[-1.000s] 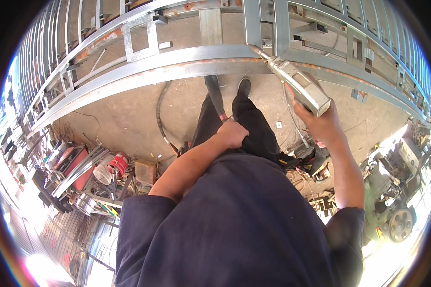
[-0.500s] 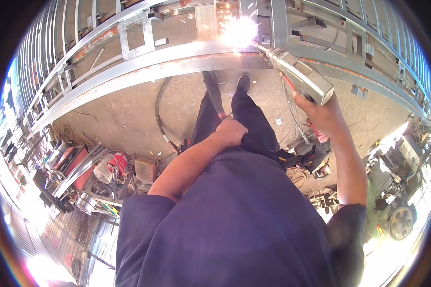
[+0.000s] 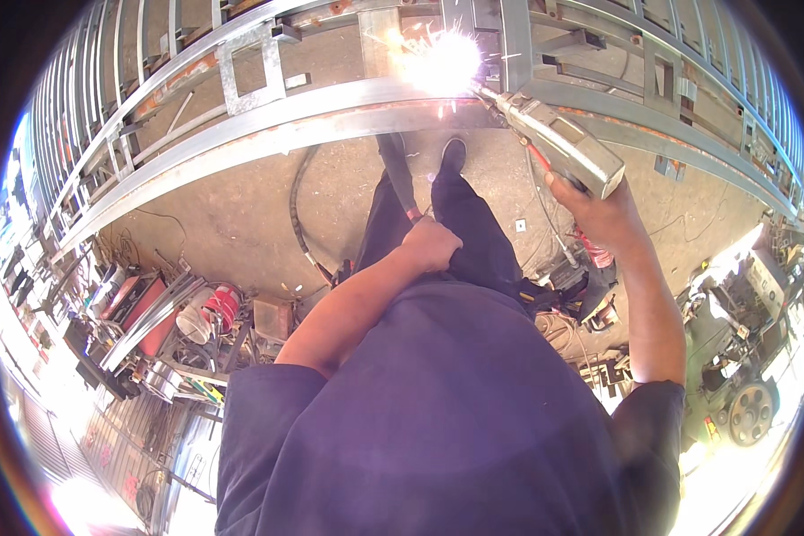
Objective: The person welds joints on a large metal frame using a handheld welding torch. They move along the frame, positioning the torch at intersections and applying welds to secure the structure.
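My right hand (image 3: 603, 210) is wrapped round the handle of a boxy grey welding gun (image 3: 567, 143). The gun's thin nozzle points up and left at the metal frame (image 3: 330, 100). A white glare (image 3: 442, 62) with flying sparks covers the spot at its tip, so the joint there is hidden. My left hand (image 3: 433, 245) is closed low before my body, at my thighs. A long dark bar with a red band (image 3: 400, 183) runs from it toward my feet; its kind is unclear.
The frame's pale bars cross the whole far side. A black hose (image 3: 297, 205) curves over the concrete floor left of my legs. A red and white bucket (image 3: 221, 304) and metal lengths crowd the left; a wheel (image 3: 749, 414) and machinery stand at the right.
The glare has shifted slightly left and looks larger, with more sparks around it. The welding gun stays almost in place, and my left hand keeps still.
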Demonstrator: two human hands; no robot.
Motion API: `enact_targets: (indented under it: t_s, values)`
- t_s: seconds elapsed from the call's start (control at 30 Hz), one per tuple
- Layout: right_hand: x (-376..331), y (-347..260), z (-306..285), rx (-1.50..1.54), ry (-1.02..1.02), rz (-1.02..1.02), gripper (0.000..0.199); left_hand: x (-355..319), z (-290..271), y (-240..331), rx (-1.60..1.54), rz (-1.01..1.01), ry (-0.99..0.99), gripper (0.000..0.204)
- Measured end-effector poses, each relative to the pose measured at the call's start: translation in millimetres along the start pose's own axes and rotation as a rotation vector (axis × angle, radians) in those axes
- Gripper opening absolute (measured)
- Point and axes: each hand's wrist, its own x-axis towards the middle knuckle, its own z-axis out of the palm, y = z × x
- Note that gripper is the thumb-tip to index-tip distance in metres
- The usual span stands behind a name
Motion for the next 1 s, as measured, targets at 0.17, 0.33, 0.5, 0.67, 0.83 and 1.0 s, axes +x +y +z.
enact_targets:
  t_s: [0.17, 0.33, 0.5, 0.67, 0.83, 1.0]
  values:
    - [-1.2, 3.1, -2.3, -0.001, -0.016, 0.02, 0.048, -0.6, -2.2, 1.2, -0.025, -0.002, 0.0, 0.047]
    - [-3.3, 5.1, -1.1, 0.017, 0.01, -0.041, 0.044, 0.5, -0.9, 1.5, -0.023, 0.002, 0.01, 0.048]
    - [-5.9, 6.3, -3.0, -0.016, 0.009, -0.017, 0.044, 1.7, -1.1, 4.0, -0.003, 0.006, 0.006, 0.047]
    - [-7.0, 8.8, -4.5, 0.002, 0.001, -0.018, 0.044, 3.1, -0.1, 5.0, -0.009, -0.001, 0.004, 0.046]
    - [-8.8, 7.0, -7.0, -0.023, -0.01, 0.005, 0.043, 3.7, -3.3, 7.9, -0.002, -0.005, -0.013, 0.046]
    - [-10.5, 9.4, -8.4, 0.014, -0.025, 0.03, 0.044, 4.4, -4.1, 9.4, 0.0, -0.001, -0.015, 0.045]
